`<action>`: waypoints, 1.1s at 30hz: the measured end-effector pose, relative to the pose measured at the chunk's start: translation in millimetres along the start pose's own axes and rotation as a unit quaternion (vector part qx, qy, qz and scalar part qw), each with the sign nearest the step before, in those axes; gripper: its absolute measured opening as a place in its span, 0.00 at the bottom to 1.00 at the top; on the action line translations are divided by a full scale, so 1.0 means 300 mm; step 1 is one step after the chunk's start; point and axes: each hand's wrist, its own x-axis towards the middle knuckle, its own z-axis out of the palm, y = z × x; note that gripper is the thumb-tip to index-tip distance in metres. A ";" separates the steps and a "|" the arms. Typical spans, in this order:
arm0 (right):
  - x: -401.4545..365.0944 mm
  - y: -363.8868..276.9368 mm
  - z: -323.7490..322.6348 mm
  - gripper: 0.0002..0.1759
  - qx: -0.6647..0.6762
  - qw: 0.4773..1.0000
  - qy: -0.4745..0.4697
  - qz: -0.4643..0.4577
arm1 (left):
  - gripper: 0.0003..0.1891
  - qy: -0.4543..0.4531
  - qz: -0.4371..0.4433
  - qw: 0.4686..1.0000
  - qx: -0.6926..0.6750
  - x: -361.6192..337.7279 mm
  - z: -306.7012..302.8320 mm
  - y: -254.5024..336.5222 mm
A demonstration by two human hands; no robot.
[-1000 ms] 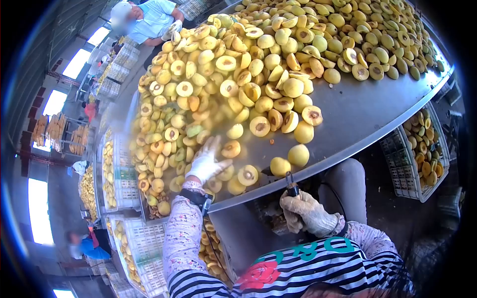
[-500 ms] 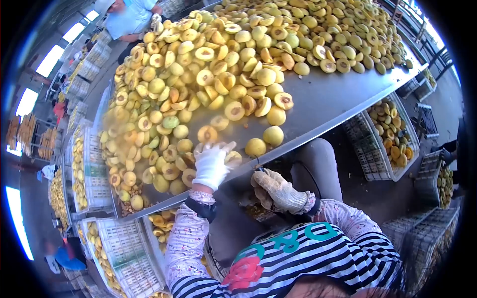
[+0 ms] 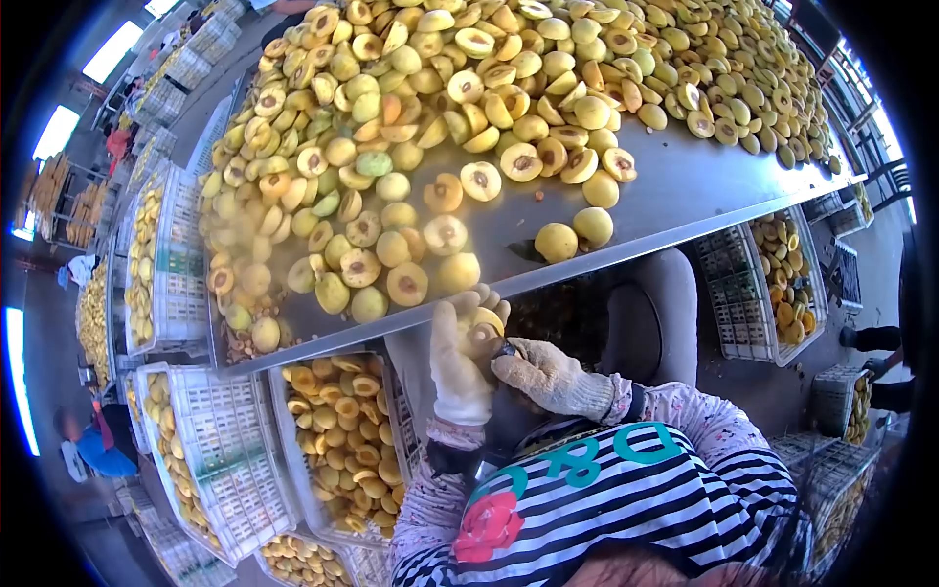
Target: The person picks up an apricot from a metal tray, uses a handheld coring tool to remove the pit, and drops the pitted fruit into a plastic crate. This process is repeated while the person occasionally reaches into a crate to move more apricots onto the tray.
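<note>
A yellow fruit half (image 3: 483, 329), its cut face showing, rests in my gloved left hand (image 3: 460, 362), just off the near edge of the metal table (image 3: 675, 210). My gloved right hand (image 3: 553, 379) is closed around a small dark tool (image 3: 505, 349), whose end is at the fruit. Heaps of yellow fruit halves (image 3: 469, 88) cover much of the table. Two rounded pieces (image 3: 557, 242) lie near its edge, close above my hands.
Crates of fruit halves stand below the table at the left (image 3: 342, 440) and right (image 3: 773, 284). Another white crate (image 3: 210, 450) is farther left. A person in blue (image 3: 106, 445) is at the lower left; another person's dark sleeve (image 3: 875, 339) shows at right.
My left hand has moved from the fruit on the table down beside my right hand and now holds a fruit half. The view has shifted, showing more of the lower left crates.
</note>
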 end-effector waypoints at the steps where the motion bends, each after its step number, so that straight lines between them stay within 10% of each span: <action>1: 0.005 -0.003 0.006 0.22 -0.044 0.999 0.021 0.008 | 0.22 -0.006 0.008 1.000 0.017 -0.002 -0.016 0.007; 16: 0.099 0.019 0.107 0.26 -0.199 0.978 0.051 -0.044 | 0.23 0.052 0.073 0.990 0.109 -0.037 -0.032 0.101; 28: 0.084 0.053 0.048 0.20 -0.096 0.992 -0.072 -0.044 | 0.19 -0.066 -0.004 0.954 0.291 0.005 -0.076 0.145; 33: 0.063 0.076 0.020 0.19 0.096 0.982 -0.161 0.032 | 0.17 -0.059 0.132 0.972 0.187 -0.028 -0.015 0.098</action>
